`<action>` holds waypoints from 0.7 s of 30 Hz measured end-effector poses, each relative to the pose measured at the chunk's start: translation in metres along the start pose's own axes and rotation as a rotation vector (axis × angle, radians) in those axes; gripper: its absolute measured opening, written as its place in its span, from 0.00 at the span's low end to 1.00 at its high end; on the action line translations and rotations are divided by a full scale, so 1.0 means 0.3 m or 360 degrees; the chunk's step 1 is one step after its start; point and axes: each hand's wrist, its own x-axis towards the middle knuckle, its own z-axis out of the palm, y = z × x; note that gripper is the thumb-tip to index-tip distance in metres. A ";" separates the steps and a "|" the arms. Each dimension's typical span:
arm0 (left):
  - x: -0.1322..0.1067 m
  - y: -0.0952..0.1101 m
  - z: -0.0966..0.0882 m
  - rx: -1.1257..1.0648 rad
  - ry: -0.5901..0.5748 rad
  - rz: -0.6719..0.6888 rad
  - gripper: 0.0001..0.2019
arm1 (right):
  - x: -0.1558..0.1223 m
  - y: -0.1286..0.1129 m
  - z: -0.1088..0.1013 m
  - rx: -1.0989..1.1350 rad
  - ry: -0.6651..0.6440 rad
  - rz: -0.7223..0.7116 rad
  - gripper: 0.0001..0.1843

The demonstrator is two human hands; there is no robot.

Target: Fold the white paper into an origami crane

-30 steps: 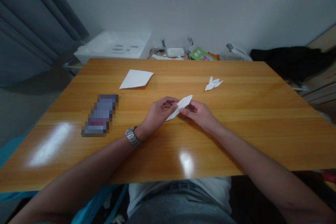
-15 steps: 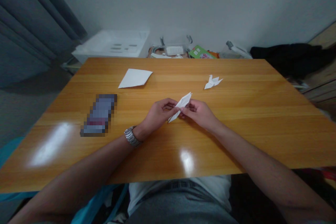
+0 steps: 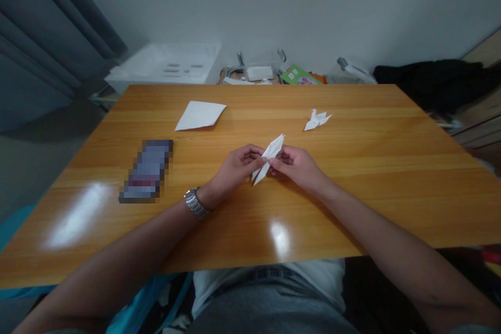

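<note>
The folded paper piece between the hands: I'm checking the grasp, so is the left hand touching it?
Touching. The head view shows the left hand pinching the folded paper piece at its fingertips, with the right hand gripping it opposite.

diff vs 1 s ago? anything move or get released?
Both hands, left hand and right hand, keep their pinch on the folded paper; it has tilted steeper, its near tip pulled in toward the fingers. Nothing let go. The flat sheet, small folded figure and table are unchanged.
</note>
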 end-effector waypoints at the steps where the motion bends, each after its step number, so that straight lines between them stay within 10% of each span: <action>1: 0.000 0.005 0.002 0.0073 0.0020 0.0040 0.16 | -0.001 0.001 0.000 -0.0029 0.0007 -0.0011 0.19; 21: -0.006 0.022 0.001 0.0366 0.0043 0.0064 0.14 | -0.006 -0.006 -0.010 -0.0155 0.0002 -0.0096 0.21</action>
